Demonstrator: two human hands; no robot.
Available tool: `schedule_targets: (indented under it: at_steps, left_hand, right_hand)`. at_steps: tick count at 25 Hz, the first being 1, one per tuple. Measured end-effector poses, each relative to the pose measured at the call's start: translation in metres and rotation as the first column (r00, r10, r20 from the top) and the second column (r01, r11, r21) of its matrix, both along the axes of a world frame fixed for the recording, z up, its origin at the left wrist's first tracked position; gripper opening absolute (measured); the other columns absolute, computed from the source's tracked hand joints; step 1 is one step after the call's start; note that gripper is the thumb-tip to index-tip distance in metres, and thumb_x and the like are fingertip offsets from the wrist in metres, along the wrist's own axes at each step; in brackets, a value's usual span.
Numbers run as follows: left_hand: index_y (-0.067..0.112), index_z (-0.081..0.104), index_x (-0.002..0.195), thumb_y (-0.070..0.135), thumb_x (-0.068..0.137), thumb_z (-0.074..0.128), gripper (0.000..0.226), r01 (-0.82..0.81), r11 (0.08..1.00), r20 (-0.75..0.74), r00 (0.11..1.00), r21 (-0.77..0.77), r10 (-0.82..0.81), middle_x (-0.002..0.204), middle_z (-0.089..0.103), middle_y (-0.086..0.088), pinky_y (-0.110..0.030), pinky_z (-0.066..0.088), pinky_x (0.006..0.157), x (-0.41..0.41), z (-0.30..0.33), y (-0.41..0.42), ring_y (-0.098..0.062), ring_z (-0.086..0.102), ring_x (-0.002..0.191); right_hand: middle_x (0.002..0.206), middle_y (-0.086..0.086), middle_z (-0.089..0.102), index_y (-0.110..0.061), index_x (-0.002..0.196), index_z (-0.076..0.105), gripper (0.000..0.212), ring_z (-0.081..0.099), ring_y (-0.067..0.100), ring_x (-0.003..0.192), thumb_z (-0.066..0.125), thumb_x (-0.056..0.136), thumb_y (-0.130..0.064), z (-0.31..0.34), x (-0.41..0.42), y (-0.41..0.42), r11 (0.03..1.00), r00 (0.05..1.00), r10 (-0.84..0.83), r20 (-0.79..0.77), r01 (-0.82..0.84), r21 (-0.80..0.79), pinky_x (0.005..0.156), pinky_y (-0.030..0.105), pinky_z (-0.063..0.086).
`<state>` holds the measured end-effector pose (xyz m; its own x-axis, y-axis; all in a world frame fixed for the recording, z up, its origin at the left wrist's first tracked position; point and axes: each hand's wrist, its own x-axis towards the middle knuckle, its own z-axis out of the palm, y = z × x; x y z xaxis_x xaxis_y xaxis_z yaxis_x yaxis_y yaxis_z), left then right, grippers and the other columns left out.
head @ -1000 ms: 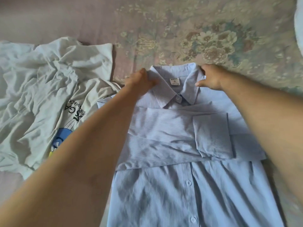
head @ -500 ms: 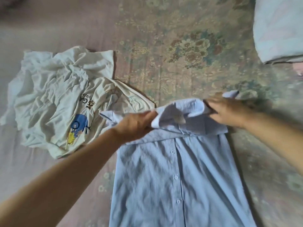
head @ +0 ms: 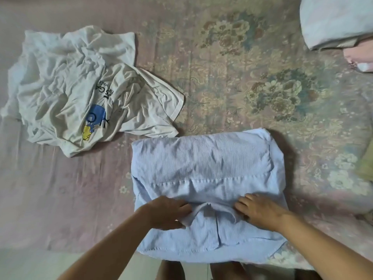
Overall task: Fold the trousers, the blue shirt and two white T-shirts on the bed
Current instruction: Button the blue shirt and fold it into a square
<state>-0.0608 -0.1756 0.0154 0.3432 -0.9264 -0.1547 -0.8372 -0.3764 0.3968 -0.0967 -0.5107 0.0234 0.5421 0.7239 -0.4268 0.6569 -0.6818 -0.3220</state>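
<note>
The blue striped shirt [head: 205, 164] lies folded in half near the bed's front edge, its back upward and its collar end laid over the hem toward me. My left hand [head: 169, 213] pinches the left side of the collar. At the collar's right side, my right hand [head: 260, 213] has its fingers curled onto the cloth. A crumpled white T-shirt [head: 80, 87] with a blue and yellow cartoon print lies to the left, apart from the shirt. More white cloth is bunched under it; I cannot tell whether that is a second T-shirt. No trousers are identifiable.
The bed [head: 232, 77] has a pink floral sheet. A pale folded bundle or pillow [head: 333, 21] sits at the back right, with a pink item [head: 359, 59] beside it. A yellowish cloth [head: 366, 164] shows at the right edge. The bed's front edge runs just below my hands.
Both hands lifted the collar end of the shirt and drew it toward me, folding the top half over the bottom half. The view has pulled back with them.
</note>
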Motion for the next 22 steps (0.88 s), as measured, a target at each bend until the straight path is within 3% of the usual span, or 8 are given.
schedule_targets:
  at_steps: [3, 5, 8, 11, 16, 19, 20, 22]
  left_hand:
    - [0.013, 0.047, 0.114, 0.050, 0.093, 0.038, 0.044, -0.171, 0.969, 0.101, 0.976, -0.175, 0.191, 0.098, 0.066, -0.006, -0.029, 0.050, 0.059, 0.034, 0.011, -0.002, -0.022, 0.063, 0.075]
    - [0.009, 0.040, 0.134, 0.048, 0.096, 0.025, 0.057, -0.418, 0.894, 0.203, 0.872, -0.162, 0.445, 0.130, 0.056, -0.016, -0.045, 0.042, 0.093, 0.075, 0.014, -0.006, -0.032, 0.054, 0.114]
    - [0.025, 0.023, 0.147, 0.060, 0.093, 0.014, 0.065, -0.604, 0.792, 0.276, 0.779, 0.090, 0.563, 0.155, 0.022, -0.009, -0.068, 0.000, 0.107, 0.098, -0.014, -0.012, -0.035, 0.018, 0.141]
    - [0.033, 0.020, 0.147, 0.065, 0.091, 0.007, 0.066, -0.591, 0.762, 0.189, 0.807, 0.265, 0.560, 0.155, 0.021, -0.011, -0.068, -0.007, 0.104, 0.084, -0.066, -0.017, -0.037, 0.016, 0.141]
    - [0.029, 0.019, 0.147, 0.066, 0.090, 0.012, 0.069, -0.612, 0.759, 0.235, 0.789, 0.219, 0.568, 0.154, 0.024, -0.008, -0.058, -0.014, 0.107, 0.088, -0.072, -0.015, -0.032, 0.017, 0.142]
    - [0.009, 0.044, 0.134, 0.046, 0.085, 0.038, 0.062, -0.650, 0.756, 0.233, 0.749, 0.078, 0.620, 0.130, 0.057, -0.015, -0.058, 0.028, 0.103, 0.121, -0.054, 0.011, -0.035, 0.057, 0.116]
    - [0.005, 0.049, 0.128, 0.037, 0.080, 0.044, 0.058, -0.638, 0.770, 0.221, 0.755, 0.027, 0.617, 0.115, 0.063, -0.019, -0.056, 0.044, 0.090, 0.130, -0.047, 0.021, -0.038, 0.064, 0.099]
    - [0.001, 0.050, 0.122, 0.021, 0.073, 0.061, 0.054, -0.639, 0.769, 0.098, 0.767, 0.016, 0.634, 0.102, 0.062, -0.025, -0.047, 0.053, 0.068, 0.144, -0.029, 0.036, -0.042, 0.065, 0.083]
  right_hand:
    - [0.090, -0.001, 0.065, -0.019, 0.101, 0.051, 0.037, 0.061, 0.016, 0.079, 0.053, 0.084, -0.051, 0.013, 0.024, 0.004, 0.985, 0.987, -0.084, 0.139, 0.060, 0.164, 0.067, 0.027, 0.054]
    - [0.121, 0.010, 0.061, -0.012, 0.124, 0.054, 0.054, 0.053, 0.026, 0.111, 0.027, 0.097, -0.050, 0.012, 0.065, 0.008, 0.948, 0.932, -0.270, 0.244, 0.212, 0.238, 0.095, 0.037, 0.044]
    - [0.152, 0.007, 0.029, -0.023, 0.146, 0.028, 0.062, 0.022, 0.028, 0.139, 0.007, 0.097, -0.055, -0.007, 0.109, 0.016, 0.896, 0.853, -0.423, 0.305, 0.444, 0.000, 0.110, 0.051, 0.014]
    - [0.158, 0.002, -0.002, -0.039, 0.146, -0.009, 0.069, -0.013, 0.020, 0.144, -0.014, 0.084, -0.068, -0.062, 0.102, 0.018, 0.749, 0.790, -0.529, 0.310, 0.607, -0.268, 0.109, 0.057, -0.010]
    - [0.153, 0.007, 0.026, -0.031, 0.146, 0.016, 0.065, 0.017, 0.026, 0.142, 0.006, 0.092, -0.064, -0.075, 0.101, 0.011, 0.776, 0.773, -0.530, 0.350, 0.608, -0.167, 0.108, 0.060, 0.002]
    - [0.143, 0.006, 0.041, -0.023, 0.144, 0.029, 0.067, 0.037, 0.027, 0.132, 0.033, 0.089, -0.061, -0.041, 0.141, -0.007, 0.777, 0.767, -0.536, 0.353, 0.612, -0.149, 0.108, 0.064, 0.016]
    - [0.144, 0.003, 0.040, -0.023, 0.146, 0.027, 0.070, 0.037, 0.026, 0.133, 0.042, 0.088, -0.059, -0.026, 0.158, -0.011, 0.771, 0.812, -0.533, 0.238, 0.582, -0.261, 0.110, 0.058, 0.016]
    - [0.141, -0.001, 0.045, -0.027, 0.143, 0.031, 0.068, 0.042, 0.024, 0.128, 0.055, 0.085, -0.056, 0.000, 0.184, -0.010, 0.775, 0.871, -0.491, -0.002, 0.436, -0.458, 0.105, 0.040, 0.028]
